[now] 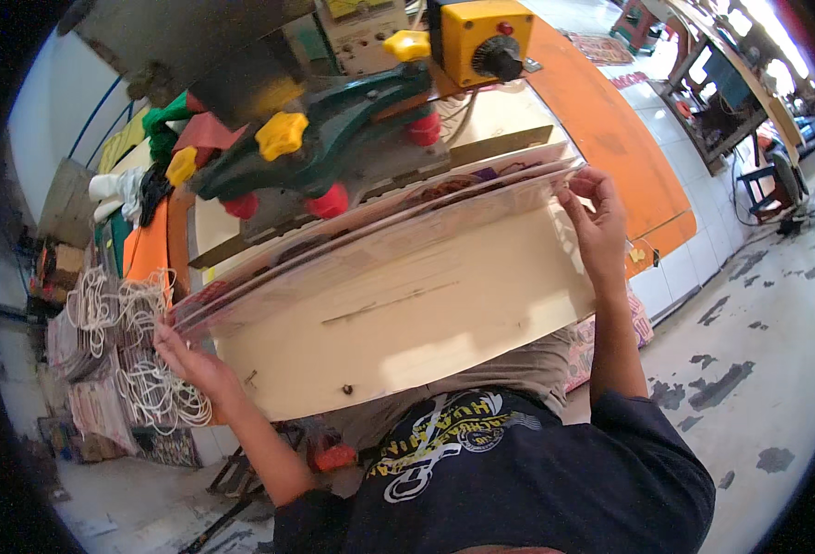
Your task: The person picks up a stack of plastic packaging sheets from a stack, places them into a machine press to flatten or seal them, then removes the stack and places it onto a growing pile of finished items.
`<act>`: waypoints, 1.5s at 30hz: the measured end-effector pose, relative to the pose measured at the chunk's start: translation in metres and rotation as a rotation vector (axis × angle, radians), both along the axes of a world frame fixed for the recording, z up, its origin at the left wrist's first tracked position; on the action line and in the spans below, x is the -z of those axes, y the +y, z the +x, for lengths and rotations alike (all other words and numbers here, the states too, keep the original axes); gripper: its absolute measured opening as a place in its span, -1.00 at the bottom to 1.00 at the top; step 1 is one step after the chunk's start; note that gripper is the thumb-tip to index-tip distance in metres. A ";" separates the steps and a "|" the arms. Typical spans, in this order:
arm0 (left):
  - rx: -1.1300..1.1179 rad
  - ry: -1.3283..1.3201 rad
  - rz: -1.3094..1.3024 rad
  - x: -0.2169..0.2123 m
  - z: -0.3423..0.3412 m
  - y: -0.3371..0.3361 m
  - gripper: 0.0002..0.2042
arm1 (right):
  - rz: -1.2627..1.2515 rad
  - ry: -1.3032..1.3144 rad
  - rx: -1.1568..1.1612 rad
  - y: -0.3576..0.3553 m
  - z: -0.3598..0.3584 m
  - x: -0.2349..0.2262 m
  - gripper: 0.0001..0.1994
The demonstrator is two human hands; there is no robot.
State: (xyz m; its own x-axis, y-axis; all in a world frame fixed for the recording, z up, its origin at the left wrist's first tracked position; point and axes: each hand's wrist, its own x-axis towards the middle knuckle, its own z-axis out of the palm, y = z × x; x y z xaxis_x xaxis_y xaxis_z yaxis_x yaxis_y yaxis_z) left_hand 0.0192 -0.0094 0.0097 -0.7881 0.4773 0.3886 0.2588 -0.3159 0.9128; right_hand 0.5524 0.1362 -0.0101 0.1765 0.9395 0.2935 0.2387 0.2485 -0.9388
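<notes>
A long, clear plastic sheet (398, 222), folded or layered and printed with dark patterns, stands on edge between my hands. My left hand (193, 363) pinches its left end. My right hand (597, 226) grips the upper right corner between thumb and fingers. The sheet's lower edge meets a cream board (407, 319) in front of my lap. Just beyond it is a dark green machine head (333, 134) with yellow star knobs (283, 136) and red feet (329, 200). A flat metal bar (500, 146) runs along the sheet's far side.
A yellow control box (481, 42) with a black dial sits above the machine. Orange tabletop (601, 120) extends to the right. Stacked plastic bags with white cord handles (144, 369) lie at the left, below cloths (116, 194). A wooden workbench (730, 83) stands far right.
</notes>
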 end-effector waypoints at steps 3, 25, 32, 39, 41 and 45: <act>0.072 -0.104 0.000 0.004 0.001 0.005 -0.51 | 0.012 -0.023 -0.005 0.004 -0.003 -0.006 -0.58; 0.005 -0.059 -0.535 0.031 -0.013 -0.008 -0.23 | -0.125 -0.057 -0.425 0.021 0.016 -0.001 -0.35; 0.057 -0.166 -0.174 0.024 0.003 -0.003 -0.32 | -0.108 -0.066 -0.477 0.017 0.009 -0.005 -0.43; 0.111 -0.254 0.088 0.006 -0.006 -0.003 -0.48 | -0.063 -0.064 -0.370 0.022 0.017 -0.009 -0.43; 0.150 -0.213 0.105 0.007 -0.010 -0.003 -0.56 | -0.020 -0.122 -0.336 0.026 0.025 -0.014 -0.44; 0.107 -0.203 0.056 0.003 -0.003 0.002 -0.63 | 0.063 -0.114 -0.231 0.017 0.007 -0.040 -0.48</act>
State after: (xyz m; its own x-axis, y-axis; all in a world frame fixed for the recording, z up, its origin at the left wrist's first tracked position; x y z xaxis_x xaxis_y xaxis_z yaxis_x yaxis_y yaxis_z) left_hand 0.0159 -0.0078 0.0064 -0.7988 0.5444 0.2561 0.0343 -0.3837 0.9228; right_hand 0.5592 0.1533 0.0304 -0.0776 0.9304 0.3584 0.2719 0.3656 -0.8902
